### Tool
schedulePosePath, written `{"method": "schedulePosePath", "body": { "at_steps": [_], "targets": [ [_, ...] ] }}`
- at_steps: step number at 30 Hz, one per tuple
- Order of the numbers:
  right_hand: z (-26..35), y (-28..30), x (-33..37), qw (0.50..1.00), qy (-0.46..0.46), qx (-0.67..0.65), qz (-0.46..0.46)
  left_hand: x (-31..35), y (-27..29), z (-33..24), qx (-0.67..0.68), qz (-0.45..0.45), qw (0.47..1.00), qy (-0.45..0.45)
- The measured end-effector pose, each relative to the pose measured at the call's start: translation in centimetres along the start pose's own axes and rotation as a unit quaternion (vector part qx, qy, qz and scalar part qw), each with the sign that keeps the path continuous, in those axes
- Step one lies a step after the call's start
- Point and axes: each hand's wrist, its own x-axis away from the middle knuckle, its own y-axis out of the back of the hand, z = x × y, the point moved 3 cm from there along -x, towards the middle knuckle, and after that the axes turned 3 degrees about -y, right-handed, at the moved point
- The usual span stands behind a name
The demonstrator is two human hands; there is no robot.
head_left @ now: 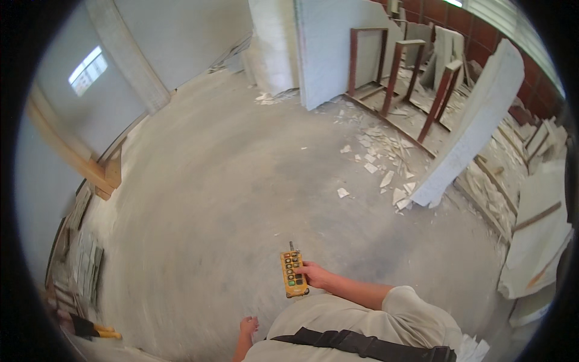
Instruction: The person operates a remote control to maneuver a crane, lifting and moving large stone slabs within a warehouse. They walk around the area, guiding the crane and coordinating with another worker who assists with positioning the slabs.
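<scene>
My right hand [312,274] is wrapped round a yellow handheld remote control [294,279], with its thumb over the buttons. The remote has two columns of mostly dark round buttons, a green one near its lower end and a short dark antenna at the top. It is held upright in front of my body, over the grey floor [205,223]. Low beside my body hangs my left hand [248,326], its fingers loosely bent and slightly apart, with nothing seen in it. It touches no object.
A tall pale stone slab [473,130] leans at the right, near a reddish metal rack [386,90]. Broken stone pieces [386,157] litter the floor there. Larger slabs [322,54] stand at the back. Stacked slabs [87,265] and a person's yellow boots [107,332] are at left.
</scene>
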Motion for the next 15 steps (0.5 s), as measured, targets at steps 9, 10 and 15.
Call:
{"method": "schedulePosePath", "body": {
  "at_steps": [9, 10, 15],
  "targets": [
    [-1.4, 0.3, -1.1, 1.000, 0.025, -0.015, -0.010, -3.5, 2.2, 0.5, 0.009, 0.005, 0.998, -0.056],
    [-1.5, 0.5, -1.1, 0.999, 0.029, -0.008, -0.018, -3.7, 2.2, -0.2, 0.014, 0.019, 0.998, -0.055],
    [-0.7, 0.8, 0.2, 0.998, 0.061, -0.020, -0.015, -2.4, 1.7, -3.6, -0.048, -0.005, 0.995, -0.085]
  ]
}}
